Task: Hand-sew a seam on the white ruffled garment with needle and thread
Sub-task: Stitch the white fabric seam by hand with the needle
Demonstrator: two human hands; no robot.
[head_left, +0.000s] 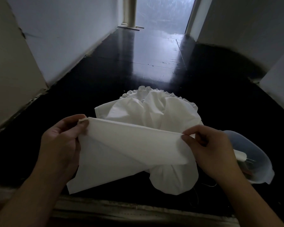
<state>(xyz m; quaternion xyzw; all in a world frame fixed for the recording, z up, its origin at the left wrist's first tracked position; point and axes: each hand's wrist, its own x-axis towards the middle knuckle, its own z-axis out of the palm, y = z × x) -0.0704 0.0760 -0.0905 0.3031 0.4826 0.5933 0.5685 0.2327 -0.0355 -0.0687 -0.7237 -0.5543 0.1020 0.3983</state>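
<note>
A person's left hand (62, 138) and right hand (210, 148) each pinch an edge of the white ruffled garment (131, 145), stretching it taut. A clear plastic container (256, 158) sits just right of the garment on the dark floor (138, 63).

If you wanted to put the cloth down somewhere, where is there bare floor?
Bare dark floor stretches beyond the ruffled edge of the white garment, between the walls, and left of the left hand. It is crowded on the right: a clear plastic container sits beside the right hand, with loose thread below.
</note>
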